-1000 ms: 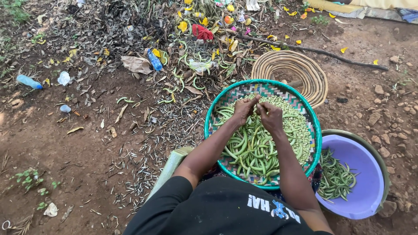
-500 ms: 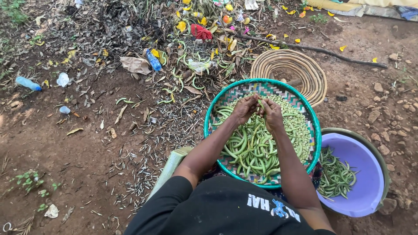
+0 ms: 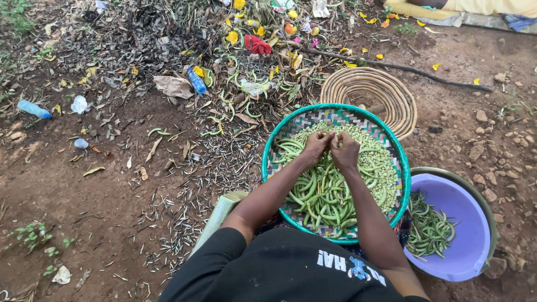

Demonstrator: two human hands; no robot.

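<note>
Left hand and right hand together at frame centre, fingers pinched on a green pod, over round teal-rimmed woven basket of green bean pods; purple plastic basin lower right.

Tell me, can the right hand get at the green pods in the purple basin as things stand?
Probably yes. The right hand is over the woven tray, pinching a pod with the left hand. The purple basin sits open beside the right arm with nothing over its green pods, though the hand is occupied.
</note>
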